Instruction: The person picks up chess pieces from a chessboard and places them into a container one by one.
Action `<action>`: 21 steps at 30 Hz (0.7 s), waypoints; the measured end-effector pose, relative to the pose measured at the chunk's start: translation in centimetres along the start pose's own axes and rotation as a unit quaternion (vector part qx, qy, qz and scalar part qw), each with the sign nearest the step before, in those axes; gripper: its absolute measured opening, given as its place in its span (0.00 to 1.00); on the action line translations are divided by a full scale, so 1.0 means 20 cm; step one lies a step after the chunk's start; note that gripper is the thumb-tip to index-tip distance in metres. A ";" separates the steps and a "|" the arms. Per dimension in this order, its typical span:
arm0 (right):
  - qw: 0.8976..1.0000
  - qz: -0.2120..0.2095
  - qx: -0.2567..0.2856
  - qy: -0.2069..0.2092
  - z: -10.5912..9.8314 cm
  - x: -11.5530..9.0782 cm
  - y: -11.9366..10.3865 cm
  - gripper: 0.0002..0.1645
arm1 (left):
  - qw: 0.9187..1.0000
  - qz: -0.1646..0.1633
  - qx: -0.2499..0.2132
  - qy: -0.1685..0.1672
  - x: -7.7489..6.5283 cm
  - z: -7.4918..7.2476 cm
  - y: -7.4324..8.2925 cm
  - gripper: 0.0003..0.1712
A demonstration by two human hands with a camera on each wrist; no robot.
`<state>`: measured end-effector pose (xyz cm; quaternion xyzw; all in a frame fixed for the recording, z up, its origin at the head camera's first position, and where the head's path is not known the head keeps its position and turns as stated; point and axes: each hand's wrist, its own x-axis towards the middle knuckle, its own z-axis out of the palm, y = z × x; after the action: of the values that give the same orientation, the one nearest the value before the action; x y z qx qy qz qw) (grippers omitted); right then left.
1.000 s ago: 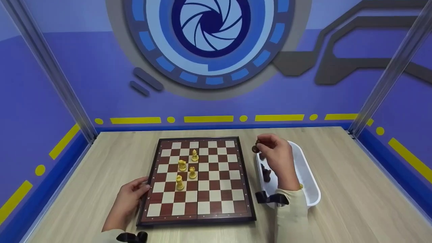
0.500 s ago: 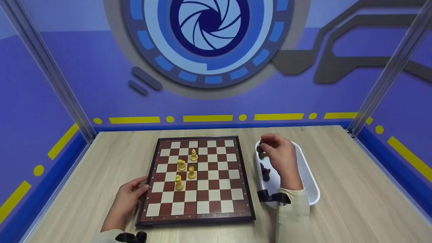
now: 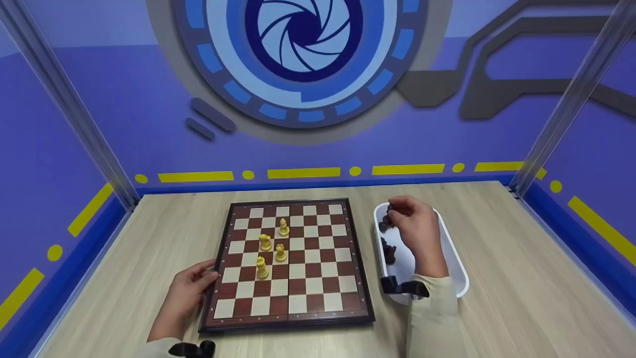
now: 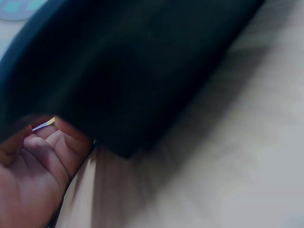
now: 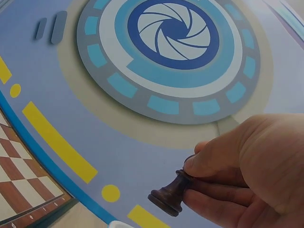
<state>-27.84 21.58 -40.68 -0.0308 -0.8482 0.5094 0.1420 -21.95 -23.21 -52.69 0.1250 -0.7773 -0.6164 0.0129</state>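
My right hand [image 3: 420, 233] pinches a dark brown chess piece [image 5: 169, 195] between thumb and fingers, over the far end of the white tray [image 3: 458, 268]. Its round base points down and left in the right wrist view, while its top is hidden by the thumb and fingers. My left hand [image 3: 186, 293] grips the left edge of the chessboard [image 3: 325, 286]. On the board's left half stand several cream-yellow pieces, among them a bishop [image 3: 283, 227], a knight [image 3: 265, 242] and a tall piece [image 3: 262, 268].
More dark chess pieces [image 3: 389, 252] lie along the tray's left side. The tray stands just right of the board on a light wood table [image 3: 516, 278]. Blue-purple panels [image 3: 278, 154] enclose the table at the back and both sides.
My right hand has moved right with the dark chess piece, from beside the tray's left rim to over its inside. My left hand stays at the board's edge. The head view has shifted slightly.
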 end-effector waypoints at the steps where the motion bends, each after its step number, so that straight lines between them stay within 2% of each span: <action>1: 1.000 0.002 -0.002 0.000 0.00 0.00 0.00 0.14 | 1.000 0.000 -0.001 0.000 0.00 0.00 0.00 0.23; 13: 0.999 0.016 -0.049 0.006 -0.05 0.00 0.01 0.18 | 1.000 -0.004 -0.013 -0.007 0.00 0.00 0.00 0.23; 21: 0.998 -0.004 -0.059 0.016 -0.03 -0.01 0.01 0.16 | 1.000 -0.004 -0.021 -0.008 -0.01 0.00 0.00 0.23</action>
<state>-27.58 22.14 -40.55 -0.0438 -0.8747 0.4569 0.1558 -21.79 -23.14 -52.62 0.1226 -0.7636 -0.6339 0.0065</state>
